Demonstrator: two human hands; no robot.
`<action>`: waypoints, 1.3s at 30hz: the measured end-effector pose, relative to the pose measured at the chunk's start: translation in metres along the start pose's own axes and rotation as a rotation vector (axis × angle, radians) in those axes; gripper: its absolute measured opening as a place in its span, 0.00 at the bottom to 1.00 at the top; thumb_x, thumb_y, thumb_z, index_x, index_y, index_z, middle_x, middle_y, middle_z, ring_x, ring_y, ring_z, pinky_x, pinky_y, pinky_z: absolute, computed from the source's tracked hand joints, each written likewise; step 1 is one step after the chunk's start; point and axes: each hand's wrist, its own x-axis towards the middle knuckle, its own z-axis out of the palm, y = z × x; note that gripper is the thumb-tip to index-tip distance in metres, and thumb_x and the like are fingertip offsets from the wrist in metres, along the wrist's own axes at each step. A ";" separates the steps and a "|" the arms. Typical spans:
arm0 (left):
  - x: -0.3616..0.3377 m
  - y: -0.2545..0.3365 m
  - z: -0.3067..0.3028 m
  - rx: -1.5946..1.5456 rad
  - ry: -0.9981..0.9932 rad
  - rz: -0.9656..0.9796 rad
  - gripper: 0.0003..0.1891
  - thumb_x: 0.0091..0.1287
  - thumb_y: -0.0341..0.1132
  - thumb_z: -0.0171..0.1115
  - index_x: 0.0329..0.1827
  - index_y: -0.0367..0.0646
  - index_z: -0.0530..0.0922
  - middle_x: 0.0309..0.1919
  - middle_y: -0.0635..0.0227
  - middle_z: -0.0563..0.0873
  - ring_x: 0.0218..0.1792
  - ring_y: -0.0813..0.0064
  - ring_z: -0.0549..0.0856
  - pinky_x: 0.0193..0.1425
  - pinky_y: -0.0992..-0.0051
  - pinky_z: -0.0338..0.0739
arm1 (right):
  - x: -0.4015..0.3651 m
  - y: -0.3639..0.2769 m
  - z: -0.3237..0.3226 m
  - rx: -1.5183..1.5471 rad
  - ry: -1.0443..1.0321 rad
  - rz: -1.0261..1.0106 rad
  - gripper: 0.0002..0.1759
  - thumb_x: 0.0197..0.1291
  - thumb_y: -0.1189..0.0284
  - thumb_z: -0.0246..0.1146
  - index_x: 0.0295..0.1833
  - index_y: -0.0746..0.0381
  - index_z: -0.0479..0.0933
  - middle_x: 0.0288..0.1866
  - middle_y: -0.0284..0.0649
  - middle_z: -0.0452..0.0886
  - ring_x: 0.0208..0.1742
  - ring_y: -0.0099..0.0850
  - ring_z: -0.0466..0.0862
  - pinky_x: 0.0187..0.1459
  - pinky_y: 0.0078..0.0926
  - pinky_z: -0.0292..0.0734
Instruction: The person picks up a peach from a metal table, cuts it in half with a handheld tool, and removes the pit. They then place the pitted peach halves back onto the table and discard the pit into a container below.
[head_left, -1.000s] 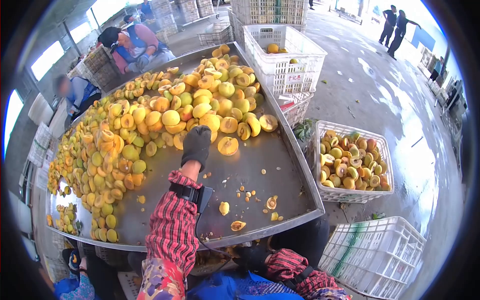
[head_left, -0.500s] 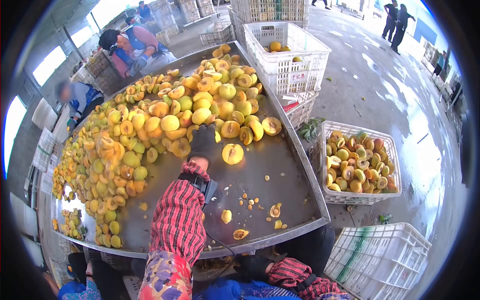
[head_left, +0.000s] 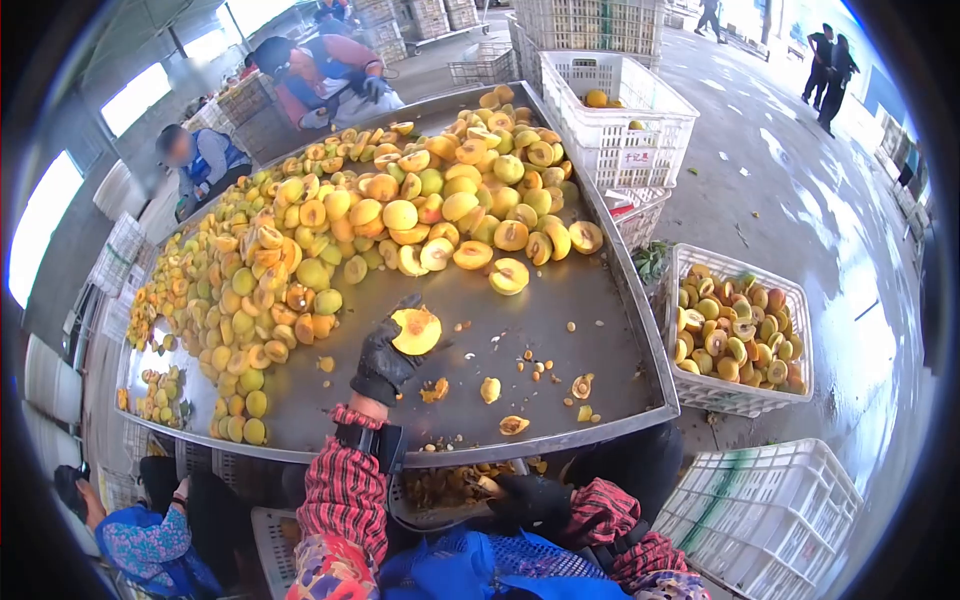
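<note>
My left hand (head_left: 388,362), in a black glove, is closed round a halved yellow fruit (head_left: 417,331), its cut face showing. It is above the metal table (head_left: 460,385), in front of the big heap of halved fruit (head_left: 300,240). At the table's near edge my right hand (head_left: 532,500), also in a black glove, is closed on a small object with a light-coloured part (head_left: 489,486) that I cannot make out. Below it lies a crate of fruit scraps (head_left: 440,488). Small pits and scraps (head_left: 530,366) lie on the table to the right of my left hand.
A white crate of fruit halves (head_left: 740,330) stands right of the table. Another white crate (head_left: 765,505) is at the lower right, and stacked crates (head_left: 625,120) stand behind. Co-workers (head_left: 325,80) (head_left: 205,165) sit across the table; another person (head_left: 150,540) is at the lower left.
My left hand has drawn back from the heap toward me and now holds a fruit half. My right hand shows more fully at the table's near edge. The view has shifted.
</note>
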 end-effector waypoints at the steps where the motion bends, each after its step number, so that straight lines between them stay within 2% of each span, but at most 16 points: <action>1: -0.016 -0.001 0.017 -0.092 -0.005 -0.004 0.32 0.61 0.42 0.56 0.68 0.40 0.63 0.59 0.53 0.73 0.57 0.56 0.76 0.61 0.39 0.67 | -0.006 -0.012 -0.005 0.048 -0.017 -0.004 0.20 0.65 0.64 0.55 0.57 0.64 0.71 0.40 0.46 0.81 0.42 0.35 0.81 0.43 0.33 0.74; 2: -0.028 -0.003 0.025 -0.184 -0.010 -0.008 0.32 0.62 0.46 0.56 0.68 0.40 0.63 0.60 0.53 0.72 0.59 0.55 0.74 0.62 0.36 0.64 | -0.011 -0.019 -0.006 0.098 -0.034 -0.007 0.19 0.65 0.66 0.55 0.58 0.64 0.70 0.40 0.43 0.81 0.43 0.32 0.81 0.43 0.31 0.74; 3: -0.038 -0.004 0.027 -0.101 0.086 -0.009 0.33 0.66 0.52 0.49 0.68 0.40 0.62 0.63 0.53 0.70 0.62 0.55 0.72 0.66 0.35 0.58 | -0.019 -0.021 -0.004 0.348 0.004 -0.140 0.18 0.67 0.72 0.53 0.61 0.64 0.67 0.42 0.36 0.78 0.42 0.25 0.77 0.43 0.25 0.73; 6: -0.066 -0.012 0.055 -0.148 0.113 -0.030 0.31 0.69 0.51 0.45 0.69 0.40 0.62 0.65 0.52 0.68 0.64 0.55 0.70 0.66 0.37 0.58 | -0.030 -0.053 -0.006 0.581 0.091 -0.377 0.19 0.67 0.73 0.53 0.62 0.65 0.66 0.44 0.35 0.77 0.43 0.23 0.76 0.44 0.22 0.72; 7: -0.071 -0.018 0.056 -0.076 0.170 0.023 0.30 0.70 0.50 0.39 0.70 0.39 0.61 0.66 0.51 0.67 0.65 0.55 0.69 0.67 0.38 0.58 | -0.019 -0.047 -0.002 0.389 0.221 -0.509 0.15 0.67 0.74 0.53 0.58 0.65 0.68 0.38 0.34 0.76 0.36 0.21 0.76 0.38 0.20 0.74; 10: -0.089 -0.023 0.070 -0.244 0.124 0.014 0.30 0.71 0.49 0.37 0.69 0.37 0.60 0.67 0.49 0.66 0.66 0.54 0.67 0.68 0.40 0.57 | -0.019 -0.064 -0.010 0.452 0.200 -0.238 0.16 0.68 0.72 0.53 0.59 0.63 0.66 0.36 0.35 0.75 0.26 0.21 0.78 0.26 0.20 0.77; 11: -0.092 -0.025 0.069 -0.363 0.144 0.004 0.32 0.70 0.50 0.37 0.68 0.34 0.61 0.66 0.49 0.66 0.66 0.53 0.68 0.69 0.44 0.58 | -0.017 -0.072 -0.007 0.442 0.264 -0.233 0.13 0.68 0.71 0.53 0.54 0.64 0.67 0.32 0.35 0.74 0.19 0.22 0.76 0.19 0.21 0.75; 14: -0.104 -0.029 0.074 -0.375 0.162 0.013 0.34 0.70 0.53 0.38 0.67 0.32 0.61 0.66 0.49 0.67 0.65 0.53 0.68 0.70 0.49 0.58 | -0.015 -0.093 -0.003 0.434 0.269 -0.195 0.10 0.68 0.71 0.53 0.51 0.63 0.68 0.31 0.35 0.74 0.18 0.22 0.76 0.19 0.21 0.76; 17: -0.111 -0.030 0.082 -0.411 0.136 -0.027 0.36 0.69 0.56 0.39 0.67 0.31 0.61 0.65 0.48 0.67 0.65 0.53 0.69 0.71 0.52 0.59 | -0.005 -0.093 0.005 0.192 0.395 -0.316 0.08 0.67 0.72 0.54 0.47 0.64 0.68 0.29 0.36 0.74 0.21 0.23 0.77 0.21 0.21 0.73; 19: -0.117 -0.039 0.074 0.138 0.135 0.063 0.36 0.70 0.57 0.39 0.67 0.31 0.62 0.64 0.48 0.68 0.64 0.53 0.69 0.70 0.52 0.59 | -0.001 -0.093 0.007 0.016 0.488 -0.426 0.07 0.67 0.73 0.54 0.45 0.65 0.69 0.29 0.36 0.72 0.26 0.24 0.74 0.28 0.24 0.71; 22: -0.121 -0.054 0.053 0.349 0.159 0.082 0.34 0.71 0.55 0.39 0.65 0.31 0.64 0.61 0.49 0.72 0.62 0.54 0.72 0.69 0.53 0.62 | 0.005 -0.094 0.011 -0.160 0.599 -0.562 0.07 0.64 0.74 0.57 0.43 0.66 0.69 0.28 0.40 0.73 0.27 0.31 0.77 0.29 0.31 0.70; 24: -0.123 -0.051 0.083 -0.048 0.141 0.070 0.32 0.72 0.53 0.38 0.65 0.32 0.65 0.60 0.50 0.73 0.60 0.56 0.73 0.67 0.55 0.65 | 0.006 -0.095 0.014 -0.222 0.652 -0.596 0.07 0.63 0.74 0.58 0.43 0.66 0.70 0.27 0.43 0.74 0.26 0.37 0.79 0.28 0.34 0.70; 27: -0.126 -0.048 0.096 0.097 0.157 0.132 0.29 0.74 0.50 0.37 0.63 0.32 0.67 0.59 0.52 0.74 0.59 0.59 0.75 0.65 0.59 0.68 | 0.007 -0.093 0.017 -0.313 0.689 -0.548 0.07 0.63 0.74 0.56 0.43 0.65 0.70 0.28 0.46 0.75 0.26 0.43 0.78 0.28 0.37 0.69; 32: -0.129 -0.053 0.097 -0.086 0.180 0.161 0.24 0.74 0.44 0.41 0.62 0.33 0.69 0.57 0.57 0.76 0.57 0.65 0.77 0.65 0.66 0.69 | 0.013 -0.090 0.023 -0.593 0.613 -0.300 0.08 0.64 0.74 0.53 0.45 0.66 0.67 0.28 0.49 0.75 0.28 0.45 0.79 0.28 0.40 0.69; 38: -0.131 -0.058 0.085 0.000 0.209 0.199 0.22 0.73 0.41 0.43 0.60 0.32 0.70 0.55 0.58 0.78 0.55 0.66 0.78 0.63 0.69 0.70 | 0.003 -0.101 0.023 -0.441 0.520 -0.355 0.11 0.62 0.71 0.55 0.45 0.67 0.66 0.29 0.54 0.76 0.30 0.51 0.79 0.30 0.46 0.68; 39: -0.132 -0.059 0.084 0.012 0.212 0.202 0.22 0.73 0.41 0.43 0.60 0.32 0.71 0.55 0.58 0.79 0.55 0.67 0.79 0.63 0.69 0.71 | 0.004 -0.099 0.023 -0.480 0.501 -0.328 0.16 0.62 0.72 0.54 0.53 0.64 0.63 0.30 0.53 0.76 0.30 0.50 0.79 0.30 0.45 0.69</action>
